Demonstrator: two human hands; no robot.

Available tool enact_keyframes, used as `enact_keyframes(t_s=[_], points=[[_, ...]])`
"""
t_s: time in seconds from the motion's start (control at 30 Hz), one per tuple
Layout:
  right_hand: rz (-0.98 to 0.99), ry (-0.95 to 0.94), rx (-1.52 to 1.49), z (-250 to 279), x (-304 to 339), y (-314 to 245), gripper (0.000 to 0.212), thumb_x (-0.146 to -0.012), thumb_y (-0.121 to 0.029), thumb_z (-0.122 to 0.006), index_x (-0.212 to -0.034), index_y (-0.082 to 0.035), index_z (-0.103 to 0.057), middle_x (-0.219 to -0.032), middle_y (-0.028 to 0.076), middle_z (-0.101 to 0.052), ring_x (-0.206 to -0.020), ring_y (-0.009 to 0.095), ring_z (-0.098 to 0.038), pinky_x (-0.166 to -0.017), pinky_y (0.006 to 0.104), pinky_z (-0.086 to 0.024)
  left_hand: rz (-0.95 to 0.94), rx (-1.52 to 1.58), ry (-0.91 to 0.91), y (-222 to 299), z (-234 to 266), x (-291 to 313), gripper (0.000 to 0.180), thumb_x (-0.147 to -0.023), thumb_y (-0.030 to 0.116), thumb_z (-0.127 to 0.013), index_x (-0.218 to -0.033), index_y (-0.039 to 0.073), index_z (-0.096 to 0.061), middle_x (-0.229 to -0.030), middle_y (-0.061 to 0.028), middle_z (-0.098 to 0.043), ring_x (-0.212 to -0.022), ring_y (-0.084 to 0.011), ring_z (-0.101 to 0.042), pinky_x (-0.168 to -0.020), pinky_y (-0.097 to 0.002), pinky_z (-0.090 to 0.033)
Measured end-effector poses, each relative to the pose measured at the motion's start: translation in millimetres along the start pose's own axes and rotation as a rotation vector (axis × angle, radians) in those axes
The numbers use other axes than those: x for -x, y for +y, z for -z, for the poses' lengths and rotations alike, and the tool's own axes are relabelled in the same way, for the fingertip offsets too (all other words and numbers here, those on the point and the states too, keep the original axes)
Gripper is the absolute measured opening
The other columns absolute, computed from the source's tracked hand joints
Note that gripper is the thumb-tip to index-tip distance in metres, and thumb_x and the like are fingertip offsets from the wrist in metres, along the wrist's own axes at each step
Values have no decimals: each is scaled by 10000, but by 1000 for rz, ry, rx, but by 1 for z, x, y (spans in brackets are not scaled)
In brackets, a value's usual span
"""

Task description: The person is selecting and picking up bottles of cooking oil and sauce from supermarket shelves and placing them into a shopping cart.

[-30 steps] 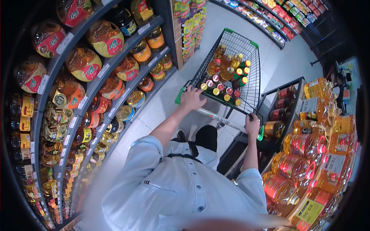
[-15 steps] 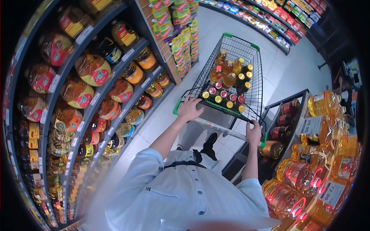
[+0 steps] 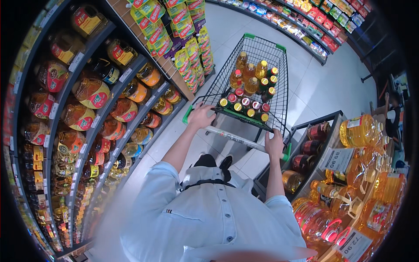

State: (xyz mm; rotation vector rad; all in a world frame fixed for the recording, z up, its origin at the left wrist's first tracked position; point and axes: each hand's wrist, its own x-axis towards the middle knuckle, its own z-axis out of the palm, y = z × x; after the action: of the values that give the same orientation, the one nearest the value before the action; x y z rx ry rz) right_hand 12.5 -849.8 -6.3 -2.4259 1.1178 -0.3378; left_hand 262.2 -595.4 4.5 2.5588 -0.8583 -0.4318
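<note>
A green-and-black wire shopping cart (image 3: 283, 78) stands in front of me. My left hand (image 3: 201, 116) is closed over the left end of its pale handle bar (image 3: 233, 136), with the fingertips near the basket's rear edge. Toward the bar's right end, my right hand (image 3: 274, 143) is wrapped round it, thumb and fingers partly hidden. Inside the basket, several clear bottles of golden oil (image 3: 251, 86) stand upright. Dark bottles with yellow caps (image 3: 267, 92) stand to their right, and a cluster with red and yellow caps (image 3: 245, 102) is nearest to me.
A tall shelf of oil bottles (image 3: 91, 91) curves along my left, with hanging green-and-yellow packets (image 3: 187, 56) at its far end. Close on my right are a display of large oil jugs (image 3: 360, 131) and a low dark rack (image 3: 305, 148). A person (image 3: 390, 111) is at the far right.
The cart and I have moved forward along the aisle. The hanging packets look nearer, and the oil jugs on the right have shifted back. Both hands remain on the handle.
</note>
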Motion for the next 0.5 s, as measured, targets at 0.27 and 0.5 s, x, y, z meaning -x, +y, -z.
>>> enact_keyframes(t_s=[0.27,0.5], points=[[-49,-39,-52,18,-64,17,361,-890,-274,-603,-1122,1,-635,-1171,190,-635,-1095,351,-598,-920,429,-487,41,-21,-32,46,-4,-57,456,-820,421,-625,-1230,220,-635,-1341,-26,-577,-1373,-295,-374,-1060,-429,-420],[-49,-9,-54,19,-122,16,357,-882,-322,-603,-1105,-47,-649,-1109,167,-658,-1019,352,-632,-872,435,-504,7,-10,48,57,-4,-106,455,-828,419,-643,-1221,191,-636,-1273,-60,-619,-1347,-299,-404,-1050,-434,-421]])
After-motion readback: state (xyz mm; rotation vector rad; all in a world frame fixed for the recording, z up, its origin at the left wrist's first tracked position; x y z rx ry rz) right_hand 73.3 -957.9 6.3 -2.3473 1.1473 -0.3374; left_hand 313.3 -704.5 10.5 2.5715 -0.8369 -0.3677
